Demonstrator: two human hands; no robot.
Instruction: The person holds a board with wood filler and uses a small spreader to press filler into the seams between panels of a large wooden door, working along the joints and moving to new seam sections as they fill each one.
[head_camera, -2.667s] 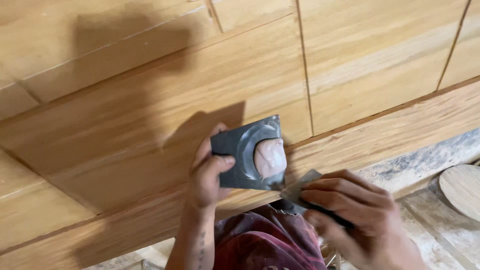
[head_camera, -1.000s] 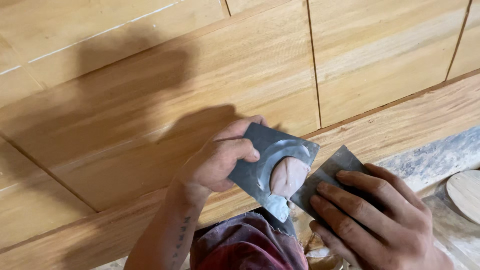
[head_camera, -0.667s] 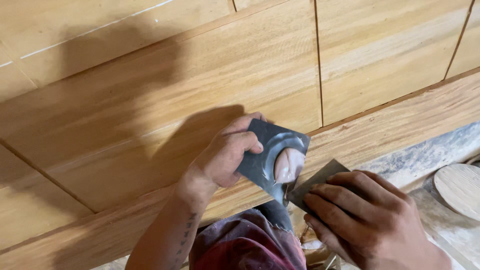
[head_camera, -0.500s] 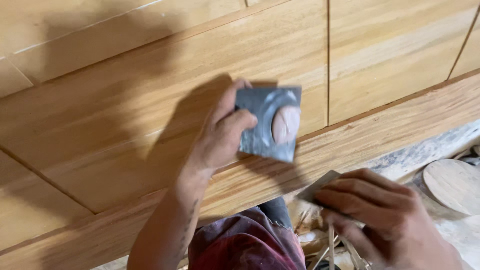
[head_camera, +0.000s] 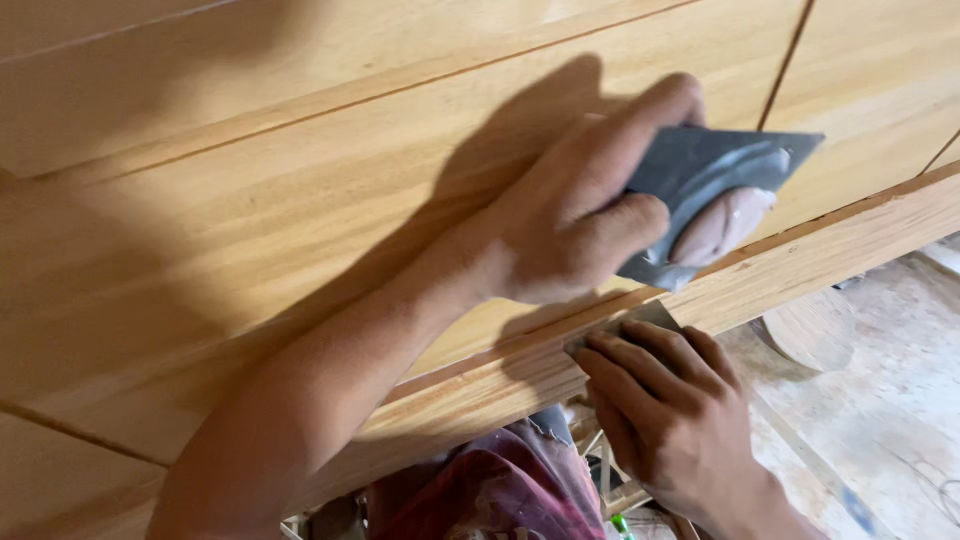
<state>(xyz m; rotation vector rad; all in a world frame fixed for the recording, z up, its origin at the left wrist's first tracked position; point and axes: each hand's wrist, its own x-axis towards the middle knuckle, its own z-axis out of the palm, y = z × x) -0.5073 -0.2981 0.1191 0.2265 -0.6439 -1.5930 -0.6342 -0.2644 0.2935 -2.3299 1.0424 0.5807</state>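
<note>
My left hand (head_camera: 570, 215) grips a grey square metal plate (head_camera: 715, 170) that carries a lump of pinkish-beige filler (head_camera: 720, 225); it is raised over the wooden panel (head_camera: 300, 200). My right hand (head_camera: 665, 410) presses a small grey scraper blade (head_camera: 630, 325) flat against the panel's lower rail (head_camera: 800, 270), fingers spread along the blade. Most of the blade is hidden under the fingers.
The panel has grooved joints running across and down it. Below its front edge lie a round wooden disc (head_camera: 810, 325), a dusty floor (head_camera: 890, 420) and dark red cloth (head_camera: 500, 490) over my legs.
My left hand has lifted the filler plate up and away over the panel. My right hand has brought the scraper down onto the lower rail. The camera has moved closer.
</note>
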